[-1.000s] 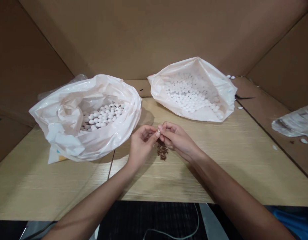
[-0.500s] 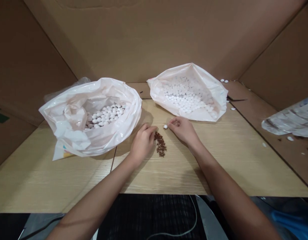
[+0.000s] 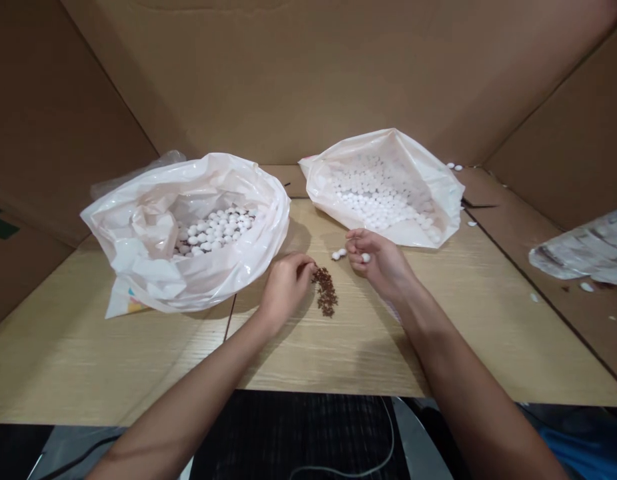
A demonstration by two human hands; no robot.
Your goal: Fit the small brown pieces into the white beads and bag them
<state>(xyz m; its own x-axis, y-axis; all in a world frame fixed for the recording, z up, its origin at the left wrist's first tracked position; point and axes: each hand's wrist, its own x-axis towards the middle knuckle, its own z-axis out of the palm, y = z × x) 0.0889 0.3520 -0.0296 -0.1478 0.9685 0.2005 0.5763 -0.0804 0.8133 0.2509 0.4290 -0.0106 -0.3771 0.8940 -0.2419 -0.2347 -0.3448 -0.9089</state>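
My left hand (image 3: 287,285) rests on the table with thumb and forefinger pinched together. Its fingertips meet the top end of a small pile of reddish-brown, star-shaped bits (image 3: 327,297); what sits in the pinch is too small to make out. To the right of the pile, my right hand (image 3: 383,263) is raised slightly with curled fingers, holding a small white ball (image 3: 365,257) against them. Just left of those fingers, two more white balls (image 3: 339,254) lie close together on the table.
An open white plastic bag (image 3: 243,273) with many white balls stands at the left. A second such bag (image 3: 413,233) lies open at the back right. Cardboard walls (image 3: 308,87) enclose the wooden table (image 3: 468,333). A clear plastic-wrapped bundle (image 3: 583,250) lies far right.
My right hand has drawn right and turned, and a white ball now shows in its fingers. Two white balls lie on the table where one showed. My left hand has barely moved.
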